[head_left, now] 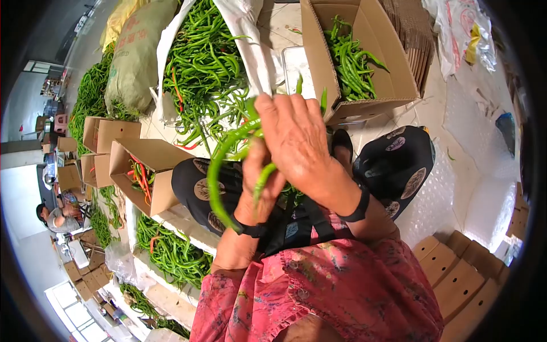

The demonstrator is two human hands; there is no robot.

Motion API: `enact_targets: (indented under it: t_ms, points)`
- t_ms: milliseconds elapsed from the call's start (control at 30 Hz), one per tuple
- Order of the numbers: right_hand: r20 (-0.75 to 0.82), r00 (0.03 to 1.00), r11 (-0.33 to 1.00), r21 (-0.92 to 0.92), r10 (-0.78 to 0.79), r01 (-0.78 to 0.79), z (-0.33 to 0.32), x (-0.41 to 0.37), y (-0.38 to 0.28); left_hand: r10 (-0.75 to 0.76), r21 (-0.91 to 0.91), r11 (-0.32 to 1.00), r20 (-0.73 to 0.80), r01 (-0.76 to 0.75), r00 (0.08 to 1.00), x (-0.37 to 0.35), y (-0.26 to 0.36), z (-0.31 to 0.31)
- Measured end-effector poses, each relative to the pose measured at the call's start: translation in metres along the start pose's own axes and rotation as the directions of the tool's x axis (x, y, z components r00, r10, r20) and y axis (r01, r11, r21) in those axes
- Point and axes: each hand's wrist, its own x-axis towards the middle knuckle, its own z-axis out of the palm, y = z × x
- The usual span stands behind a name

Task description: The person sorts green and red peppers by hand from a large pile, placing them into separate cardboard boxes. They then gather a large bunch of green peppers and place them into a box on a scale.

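Note:
Both hands meet above my lap around a small bunch of long green chili peppers (pixel 214 182). My left hand (pixel 259 171) is closed round them from below, and one pepper curves out past its wrist. Over the top lies my right hand (pixel 299 134), its fingers bent down onto the same peppers; its fingertips are partly hidden. Just beyond, an open white sack (pixel 250 34) spills a heap of green chili peppers (pixel 205 68) with a few red ones. To the right stands an open cardboard box (pixel 393 62) with green chili peppers inside, near a metal tray (pixel 293 62).
Boxes with red and green peppers (pixel 142 176) stand at left, below a full woven sack (pixel 137 57). More peppers lie in a heap (pixel 171 253). Flattened cardboard (pixel 407 34) and bubble wrap (pixel 427 188) are at right. Another person (pixel 62 219) sits far left.

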Motion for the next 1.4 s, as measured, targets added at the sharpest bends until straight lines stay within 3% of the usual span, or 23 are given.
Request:
enact_targets:
  t_ms: [33,67,100,200,267,333,400,433,467,567,600,667,767,867,933,1000,1033,1100,1233,1267,1333,1367,1400]
  points:
    - [-0.114,0.991,0.997,-0.002,-0.071,0.071,-0.005,0.001,-0.002,0.028,-0.152,0.988,0.076,-0.016,0.997,0.013,0.007,0.008]
    - [-0.082,0.992,0.995,0.016,-0.099,0.1,-0.015,0.001,-0.004,0.066,-0.299,0.954,0.148,-0.019,0.987,0.03,0.017,0.011]
    - [-0.126,0.986,0.991,0.063,-0.11,0.118,-0.02,-0.001,-0.005,0.067,-0.292,0.956,0.222,0.001,0.973,0.045,0.024,0.011]
    - [-0.209,0.972,0.967,0.207,-0.105,0.148,-0.041,-0.006,0.0,0.049,-0.273,0.962,0.247,0.021,0.968,0.063,0.04,0.025]
    - [-0.243,0.967,0.941,0.304,-0.073,0.148,-0.05,-0.015,0.014,-0.013,-0.258,0.957,0.414,0.131,0.91,0.078,0.051,0.027]
    - [-0.404,0.912,0.891,0.437,0.069,0.126,-0.054,-0.026,0.035,-0.068,-0.253,0.946,0.459,0.204,0.886,0.088,0.057,0.034]
    - [-0.348,0.881,0.829,0.553,0.32,-0.083,-0.047,-0.037,0.059,-0.102,-0.215,0.947,0.503,0.238,0.858,0.099,0.059,0.037]
    - [-0.12,0.83,0.503,0.839,0.545,-0.21,-0.043,-0.04,0.065,-0.114,-0.208,0.945,0.51,0.251,0.853,0.105,0.058,0.039]
    - [0.059,0.804,0.32,0.898,0.592,-0.301,-0.045,-0.039,0.073,-0.129,-0.185,0.947,0.528,0.262,0.839,0.111,0.056,0.041]
    - [0.253,0.814,-0.075,0.965,0.522,-0.251,-0.034,-0.039,0.085,-0.179,-0.143,0.943,0.547,0.302,0.818,0.13,0.046,0.045]
    - [0.27,0.831,-0.1,0.962,0.487,-0.254,-0.031,-0.039,0.087,-0.201,-0.127,0.941,0.54,0.315,0.817,0.134,0.042,0.045]
    - [0.293,0.855,-0.286,0.941,0.428,-0.18,-0.035,-0.032,0.087,-0.245,-0.092,0.937,0.518,0.338,0.819,0.142,0.034,0.044]
    - [0.285,0.877,-0.289,0.94,0.387,-0.179,-0.034,-0.029,0.098,-0.316,-0.023,0.928,0.484,0.372,0.816,0.151,0.025,0.048]
    - [0.276,0.842,-0.252,0.952,0.463,-0.173,-0.032,-0.033,0.105,-0.367,0.029,0.914,0.485,0.405,0.794,0.165,0.021,0.056]
    - [0.258,0.787,-0.028,0.956,0.561,-0.293,-0.031,-0.038,0.106,-0.363,0.1,0.929,0.444,0.357,0.819,0.178,0.021,0.064]
    - [0.246,0.849,0.304,0.857,0.468,-0.416,-0.029,-0.046,0.108,-0.331,0.175,0.943,0.392,0.284,0.858,0.192,0.022,0.082]
    - [0.268,0.869,0.393,0.809,0.416,-0.438,-0.034,-0.045,0.106,-0.331,0.178,0.943,0.412,0.282,0.849,0.201,0.022,0.091]
    - [0.24,0.898,0.403,0.83,0.368,-0.387,-0.025,-0.05,0.101,-0.348,0.197,0.936,0.408,0.291,0.844,0.22,0.023,0.107]
    - [0.252,0.929,0.403,0.847,0.27,-0.347,-0.018,-0.053,0.106,-0.475,0.44,0.844,0.344,0.308,0.81,0.229,0.0,0.13]
    - [0.26,0.936,0.386,0.859,0.237,-0.336,-0.016,-0.054,0.107,-0.547,0.625,0.725,0.267,0.29,0.793,0.231,-0.006,0.129]
    - [0.26,0.938,0.41,0.849,0.228,-0.334,-0.013,-0.057,0.11,-0.645,0.975,0.219,0.117,0.036,0.755,0.232,-0.028,0.123]
    - [0.271,0.937,0.402,0.85,0.222,-0.341,-0.014,-0.057,0.111,-0.711,0.993,-0.029,0.06,-0.114,0.7,0.231,-0.027,0.122]
    - [0.28,0.935,0.39,0.853,0.218,-0.346,-0.013,-0.057,0.112,-0.6,0.842,-0.263,0.239,-0.47,0.764,0.231,-0.036,0.12]
